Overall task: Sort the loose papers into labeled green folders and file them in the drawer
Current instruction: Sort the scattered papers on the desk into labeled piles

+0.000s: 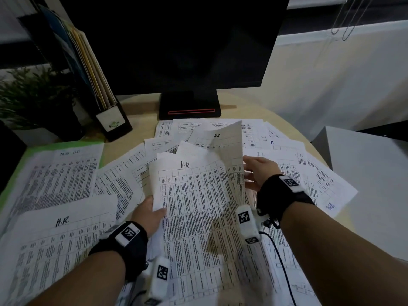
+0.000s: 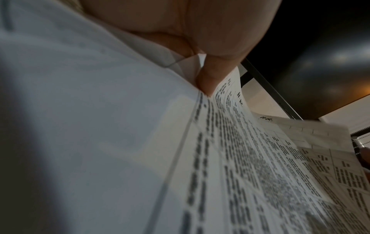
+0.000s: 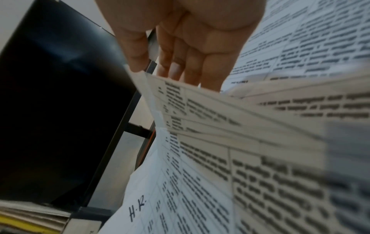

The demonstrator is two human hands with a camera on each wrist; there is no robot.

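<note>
Loose printed sheets cover the desk. My left hand (image 1: pixel 157 209) pinches the left edge of a stack of sheets headed "H.R." (image 1: pixel 198 206), thumb on top; in the left wrist view a finger (image 2: pixel 208 79) is tucked between the sheets (image 2: pixel 250 158). My right hand (image 1: pixel 248 171) pinches the right edge of a curled-up sheet (image 1: pixel 229 146), which stands raised over the stack. The right wrist view shows my right hand (image 3: pixel 152 71) with thumb and fingers on either side of that sheet (image 3: pixel 220 118). A green folder (image 1: pixel 66 144) lies at the left under a "TASK LIST" sheet (image 1: pixel 59 173).
Another H.R. sheet (image 1: pixel 61 239) lies at the near left, and sheets marked "IT" (image 1: pixel 287 164) lie to the right. A dark monitor (image 1: pixel 172 40) on its stand (image 1: pixel 189 104) is behind the papers. A file holder (image 1: pixel 95 85), a plant (image 1: pixel 33 96) and a grey box (image 1: pixel 364 184) flank the desk.
</note>
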